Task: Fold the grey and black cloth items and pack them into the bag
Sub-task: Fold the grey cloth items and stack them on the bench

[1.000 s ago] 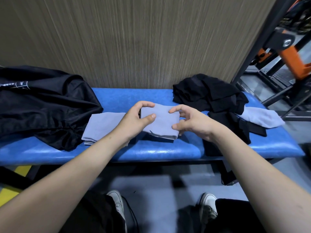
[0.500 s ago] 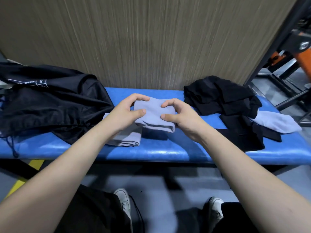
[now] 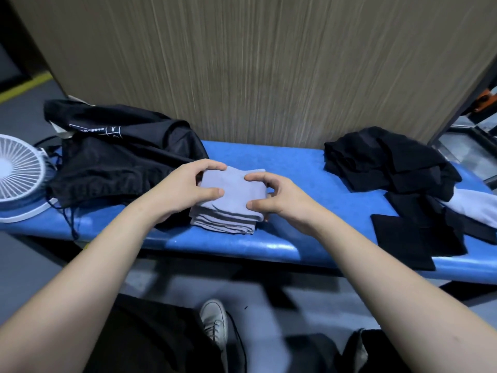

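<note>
Blue bench (image 3: 290, 168) — bag (image 3: 121, 157) left; black pile (image 3: 390, 162) right.

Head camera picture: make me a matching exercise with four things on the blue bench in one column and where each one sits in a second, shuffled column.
Things:
1. grey folded stack
2. white fan
3. black bag
4. black cloth pile

Places:
A. far left end of the bench
B. right part of the bench, by the wall
C. middle of the bench, between the left hand and right hand
D. left part of the bench, between the fan and the grey stack

Pairs: 1-C, 2-A, 3-D, 4-B
</note>
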Tool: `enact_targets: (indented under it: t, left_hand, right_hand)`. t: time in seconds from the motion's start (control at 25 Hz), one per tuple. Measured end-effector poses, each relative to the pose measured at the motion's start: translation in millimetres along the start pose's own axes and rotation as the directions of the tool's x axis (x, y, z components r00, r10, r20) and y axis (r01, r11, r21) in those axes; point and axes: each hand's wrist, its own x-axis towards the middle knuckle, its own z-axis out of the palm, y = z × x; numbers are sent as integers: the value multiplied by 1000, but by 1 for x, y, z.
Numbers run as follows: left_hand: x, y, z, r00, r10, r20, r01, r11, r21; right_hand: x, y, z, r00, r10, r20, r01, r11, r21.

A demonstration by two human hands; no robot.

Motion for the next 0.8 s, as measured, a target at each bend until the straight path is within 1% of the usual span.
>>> enact_targets:
  t: [0.08,0.12,0.16,0.2,0.24,0.28,0.36,0.4,0.48,0.56,0.64,0.72,0.8]
  left_hand:
    - [0,-9,-6,1000,-8,9,8,1000,31]
    - [0,-14,-7,1000,-3,19,1,997,74]
    - [1,-19,-7,999,13,32,-18,989,146]
    - [2,-24,-6,999,27,44,-36,971,236]
    - [2,-28,-4,998,34,46,-47,948,315]
    - [2,-30,-1,999,32,34,-43,927,372]
    - [2,-30,0,998,66,-3,-57,892,448]
    - [2,-29,-2,994,109,-2,-95,870,484]
    - [1,-28,-4,980,191,62,-194,822,536]
    - [0,-27,-3,965,216,147,-261,784,564]
    - [-1,-28,0,959,210,189,-282,759,587]
    - [-1,-31,2,961,202,187,-275,724,632]
    - [-4,-38,4,961,200,189,-275,668,692]
  right_hand:
    - [4,0,8,1000,4,0,-4,996,-87]
    - [6,1,11,1000,-8,-2,7,982,-190]
    - [8,3,14,999,-34,-2,32,942,-335]
    - [10,7,17,998,-64,9,60,870,-489]
    - [13,11,17,997,-77,24,76,791,-607]
    - [14,13,17,996,-77,39,82,732,-677]
    - [14,14,13,994,-100,45,101,668,-737]
    - [13,13,11,988,-149,35,121,628,-769]
    - [10,13,8,963,-269,8,153,523,-839]
    - [6,14,7,947,-321,14,169,461,-871]
    - [4,17,8,945,-322,55,198,430,-881]
    - [5,21,10,950,-296,102,222,407,-886]
    - [7,26,12,953,-266,148,244,378,-893]
